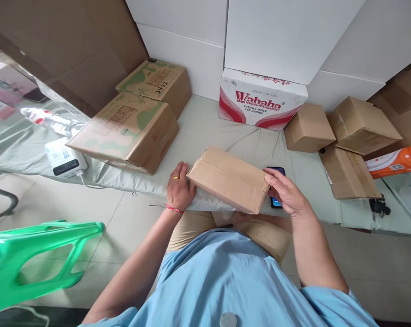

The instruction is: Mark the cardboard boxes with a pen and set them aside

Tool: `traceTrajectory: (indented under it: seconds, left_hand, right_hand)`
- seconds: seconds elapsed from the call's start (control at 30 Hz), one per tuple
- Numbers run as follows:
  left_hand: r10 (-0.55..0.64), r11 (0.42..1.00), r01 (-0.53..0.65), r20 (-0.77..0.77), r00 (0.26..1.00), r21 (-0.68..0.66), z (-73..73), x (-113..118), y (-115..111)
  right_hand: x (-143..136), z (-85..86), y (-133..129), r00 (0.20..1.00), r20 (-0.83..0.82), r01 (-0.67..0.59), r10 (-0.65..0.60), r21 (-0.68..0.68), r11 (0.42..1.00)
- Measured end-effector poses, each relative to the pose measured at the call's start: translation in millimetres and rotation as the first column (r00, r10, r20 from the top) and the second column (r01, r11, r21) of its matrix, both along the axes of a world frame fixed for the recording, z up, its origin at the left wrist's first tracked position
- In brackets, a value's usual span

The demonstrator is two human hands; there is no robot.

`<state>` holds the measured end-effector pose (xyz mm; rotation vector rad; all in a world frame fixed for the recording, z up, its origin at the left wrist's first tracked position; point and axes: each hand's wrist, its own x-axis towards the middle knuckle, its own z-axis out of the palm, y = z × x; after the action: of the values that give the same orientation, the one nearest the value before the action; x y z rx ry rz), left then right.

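A plain brown cardboard box (228,178) lies slantwise at the front edge of the covered table, its near right corner reaching past the edge. At its right end, my right hand (287,190) has its fingers on the upper corner and grips it; part of the thumb side is hidden. My left hand (180,187), with a ring and a red string bracelet, rests palm down on the cloth just by the box's left end. Its fingers are stretched out and hold nothing. A phone (276,202) with a lit screen lies partly under my right hand.
Two printed cartons (123,131) stand left, near a white power bank (65,156) with a cable and a plastic bottle (50,120). A Wahaha carton (260,102) stands at the back. Small boxes (309,129) and an orange bottle (396,161) are right. A green stool (45,254) stands lower left.
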<state>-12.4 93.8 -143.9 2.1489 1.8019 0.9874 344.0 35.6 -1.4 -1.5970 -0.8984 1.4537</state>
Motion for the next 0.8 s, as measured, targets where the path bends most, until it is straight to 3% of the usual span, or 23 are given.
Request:
traceTrajectory:
  seconds: [0.1,0.17,0.37,0.47,0.6,0.8]
  left_hand:
    - [-0.022,0.999,0.024,0.052,0.998,-0.036,1.4,0,1]
    - [-0.021,0.999,0.024,0.081,0.996,-0.045,1.9,-1,0]
    - [-0.066,0.996,0.075,0.161,0.985,-0.050,16.3,-2,-17]
    - [-0.136,0.985,0.156,0.228,0.964,-0.073,26.1,0,-34]
    - [-0.193,0.967,0.237,0.338,0.921,-0.092,34.5,1,-54]
    - [-0.209,0.942,0.285,0.353,0.912,-0.178,58.9,2,-52]
  right_hand:
    - [-1,-11.8,-13,0.984,0.025,0.172,-0.175,0.088,0.981]
    - [-2,-17.5,-27,0.978,0.035,0.201,-0.206,0.102,0.974]
    - [-22,-15.2,-58,0.998,0.067,-0.008,-0.008,0.230,0.973]
    - [-32,-5.1,-55,0.990,0.121,-0.100,0.069,0.271,0.957]
    - [-40,5.4,-36,0.971,0.230,-0.137,0.062,0.325,0.936]
    - [-42,4.2,-11,0.962,0.271,-0.120,0.041,0.282,0.952]
